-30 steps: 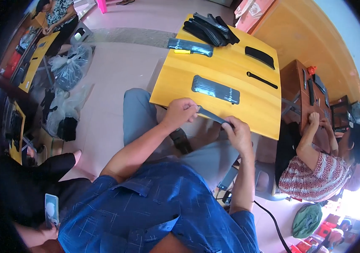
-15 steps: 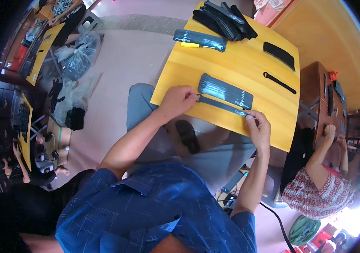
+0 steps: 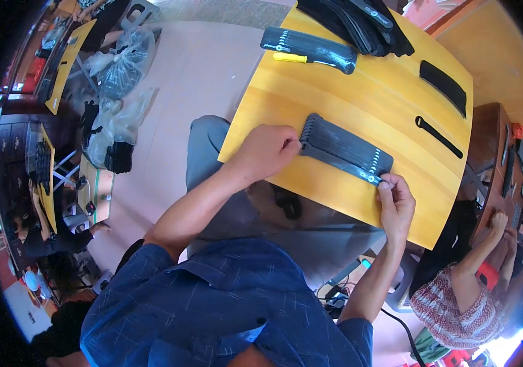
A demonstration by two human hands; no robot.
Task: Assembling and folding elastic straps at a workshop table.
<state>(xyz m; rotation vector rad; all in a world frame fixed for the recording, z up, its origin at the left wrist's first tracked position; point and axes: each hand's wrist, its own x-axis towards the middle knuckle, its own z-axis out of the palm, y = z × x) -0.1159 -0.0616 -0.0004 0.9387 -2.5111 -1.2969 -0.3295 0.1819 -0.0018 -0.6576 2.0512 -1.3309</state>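
Lying beyond hands (image 3: 267, 151): ylw-handled tool (image 3: 292, 58)

the top edge crops the black strap pile (image 3: 354, 29). the left hand (image 3: 268, 153) and right hand (image 3: 398, 199) cover the ends of the nearest strap (image 3: 337, 163); its print (image 3: 369, 178) is too small to read.
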